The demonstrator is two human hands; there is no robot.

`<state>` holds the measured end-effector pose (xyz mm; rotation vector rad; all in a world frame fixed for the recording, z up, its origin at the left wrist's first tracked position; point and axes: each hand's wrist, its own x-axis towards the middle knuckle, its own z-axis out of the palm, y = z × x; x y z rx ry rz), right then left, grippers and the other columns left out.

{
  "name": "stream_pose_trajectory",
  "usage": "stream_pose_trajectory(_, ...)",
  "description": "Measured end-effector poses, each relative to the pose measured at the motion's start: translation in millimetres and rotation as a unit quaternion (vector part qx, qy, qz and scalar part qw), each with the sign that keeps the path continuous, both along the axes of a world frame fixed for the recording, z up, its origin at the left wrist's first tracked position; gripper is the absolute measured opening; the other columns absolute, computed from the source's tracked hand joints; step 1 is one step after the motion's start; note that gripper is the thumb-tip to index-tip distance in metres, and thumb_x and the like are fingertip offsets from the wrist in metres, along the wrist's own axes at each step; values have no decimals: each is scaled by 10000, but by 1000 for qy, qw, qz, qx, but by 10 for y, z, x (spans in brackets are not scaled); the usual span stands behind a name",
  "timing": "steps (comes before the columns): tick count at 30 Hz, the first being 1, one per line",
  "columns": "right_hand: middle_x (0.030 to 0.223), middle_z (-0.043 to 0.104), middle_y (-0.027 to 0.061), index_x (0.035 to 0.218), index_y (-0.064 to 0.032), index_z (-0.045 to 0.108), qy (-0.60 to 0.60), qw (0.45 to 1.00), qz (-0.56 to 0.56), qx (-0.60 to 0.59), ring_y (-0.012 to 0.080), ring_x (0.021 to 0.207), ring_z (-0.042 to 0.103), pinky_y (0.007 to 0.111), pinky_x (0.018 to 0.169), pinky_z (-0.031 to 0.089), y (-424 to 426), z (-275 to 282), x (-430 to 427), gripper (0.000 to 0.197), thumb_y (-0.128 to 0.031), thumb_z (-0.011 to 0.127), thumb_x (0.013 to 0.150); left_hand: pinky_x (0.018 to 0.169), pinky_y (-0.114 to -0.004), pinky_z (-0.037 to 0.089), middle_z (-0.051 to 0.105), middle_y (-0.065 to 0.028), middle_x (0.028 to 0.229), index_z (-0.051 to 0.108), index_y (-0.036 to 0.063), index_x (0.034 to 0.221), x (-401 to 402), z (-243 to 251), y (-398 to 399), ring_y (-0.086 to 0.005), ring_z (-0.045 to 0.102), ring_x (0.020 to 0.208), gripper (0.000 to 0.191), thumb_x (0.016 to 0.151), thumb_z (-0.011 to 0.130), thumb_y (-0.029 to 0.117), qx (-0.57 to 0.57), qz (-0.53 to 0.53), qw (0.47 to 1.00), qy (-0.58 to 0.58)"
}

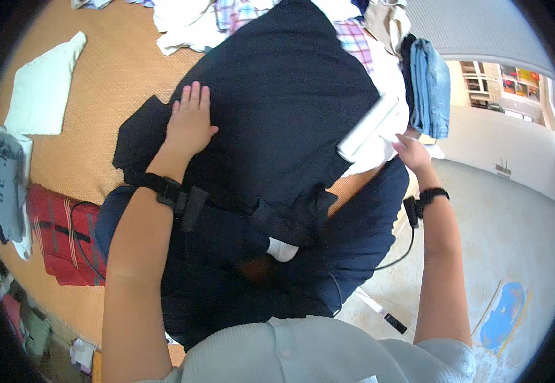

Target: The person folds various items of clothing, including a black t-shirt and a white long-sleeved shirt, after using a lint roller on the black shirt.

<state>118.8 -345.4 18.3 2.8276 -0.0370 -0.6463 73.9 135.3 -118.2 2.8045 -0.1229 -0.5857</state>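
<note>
A black garment (277, 105) lies spread before me, over my crossed legs' front and the woven mat (110, 72). My left hand (190, 115) rests palm down on its left part, fingers apart. At its right edge, my right hand (412, 152) is closed around what looks like the handle of a white roller-like tool (368, 128), whose head is blurred over the garment's edge. White cloth behind the tool makes its outline hard to tell.
Folded blue jeans (430, 88) lie at the right edge. White and plaid clothes (354, 43) are heaped beyond the garment. To the left are a pale folded garment (43, 91), a grey one (7, 182) and a red plaid cloth (64, 234). Thin cables hang from both wrist straps.
</note>
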Motion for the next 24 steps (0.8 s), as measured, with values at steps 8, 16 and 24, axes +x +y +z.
stream_pose_trajectory(8,862,607,62,1209,-44,540,-61,954,-223,191,139,753,535,274,707,436,-659,530,-763,460,-328,565,848,1082,-438,206,93,-160,1477,142,27,1404,42,73,-18,-295,95,1369,804,810,625,275,12,2,999,30)
stream_pose_trajectory(16,1031,630,132,1158,-118,570,-132,930,60,337,253,953,606,339,828,457,1324,-21,107,395,-335,596,828,1091,-422,176,93,-150,1479,119,36,1411,0,108,18,-292,97,1368,803,826,610,282,6,6,999,32)
stream_pose_trajectory(24,1041,627,161,1168,-59,565,-46,930,136,338,265,964,597,325,838,445,2422,-263,1299,439,-338,590,830,1093,-426,167,100,-160,1475,119,28,1409,-32,59,51,-298,99,1367,792,832,597,286,-8,2,1000,16)
